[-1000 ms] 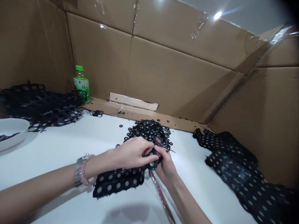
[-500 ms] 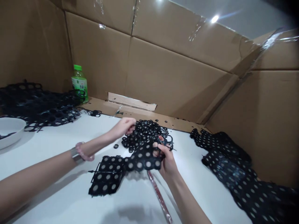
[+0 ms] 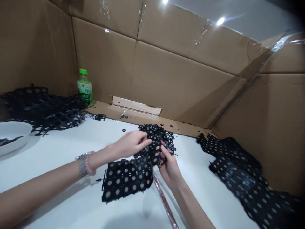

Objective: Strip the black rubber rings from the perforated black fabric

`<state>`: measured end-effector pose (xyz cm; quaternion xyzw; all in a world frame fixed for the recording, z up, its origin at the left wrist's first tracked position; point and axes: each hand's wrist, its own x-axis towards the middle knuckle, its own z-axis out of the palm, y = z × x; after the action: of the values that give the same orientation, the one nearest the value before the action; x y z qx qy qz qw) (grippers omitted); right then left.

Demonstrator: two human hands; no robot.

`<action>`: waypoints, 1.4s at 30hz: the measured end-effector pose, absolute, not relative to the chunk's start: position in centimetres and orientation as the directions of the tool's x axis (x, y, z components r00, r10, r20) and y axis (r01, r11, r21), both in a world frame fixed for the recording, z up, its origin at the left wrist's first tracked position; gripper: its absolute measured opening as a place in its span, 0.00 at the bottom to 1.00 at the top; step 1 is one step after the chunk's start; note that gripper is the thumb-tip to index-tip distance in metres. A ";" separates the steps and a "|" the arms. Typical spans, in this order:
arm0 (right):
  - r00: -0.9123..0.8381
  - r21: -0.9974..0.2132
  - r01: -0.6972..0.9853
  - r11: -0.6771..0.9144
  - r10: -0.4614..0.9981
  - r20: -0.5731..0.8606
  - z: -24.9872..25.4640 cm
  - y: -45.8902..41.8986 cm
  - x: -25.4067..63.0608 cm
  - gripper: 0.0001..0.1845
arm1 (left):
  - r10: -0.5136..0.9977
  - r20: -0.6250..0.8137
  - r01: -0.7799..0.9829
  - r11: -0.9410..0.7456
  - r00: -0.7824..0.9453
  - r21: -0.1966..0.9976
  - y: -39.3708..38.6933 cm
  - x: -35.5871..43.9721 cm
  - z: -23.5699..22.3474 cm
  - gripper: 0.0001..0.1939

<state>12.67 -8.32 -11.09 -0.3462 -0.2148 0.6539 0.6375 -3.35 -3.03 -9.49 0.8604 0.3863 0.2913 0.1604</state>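
Observation:
A black rubber sheet studded with pale round discs hangs over the white table, lifted at its far end. My right hand pinches that far end, fingers closed on it. My left hand, with a watch and pink bead bracelet at the wrist, has its fingers pinched at the sheet's top edge, beside a heap of small black rings. What the left fingertips hold is too small to make out.
Emptied black lattice sheets pile up at the far left next to a green bottle. A white bowl sits at the left edge. More dotted sheets lie at the right. Cardboard walls enclose the table. A clear strip lies under my right arm.
My left hand has come back from the ring heap to the sheet's top edge. The sheet has bunched up closer to my hands.

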 end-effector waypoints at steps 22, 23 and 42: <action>-0.073 -0.677 -0.729 -0.104 0.995 -0.074 -10.8 -9.2 13.6 0.25 | 0.923 0.170 0.257 -0.267 0.345 0.929 1.4 -4.9 -10.5 0.16; -0.101 -0.673 -0.728 -0.129 0.992 -0.081 -10.8 -9.3 13.6 0.24 | 0.920 0.195 0.296 -0.302 0.341 0.906 1.6 -5.0 -10.9 0.16; -0.124 -0.747 -0.632 -0.206 0.978 -0.165 -10.6 -8.8 13.5 0.20 | 0.620 0.232 0.174 -0.523 0.750 0.835 -3.2 -2.6 -9.6 0.10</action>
<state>13.45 -8.80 -10.65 -0.3307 -0.2617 0.7027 0.5731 -2.58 -3.23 -9.56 0.8326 0.2384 0.2611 0.4264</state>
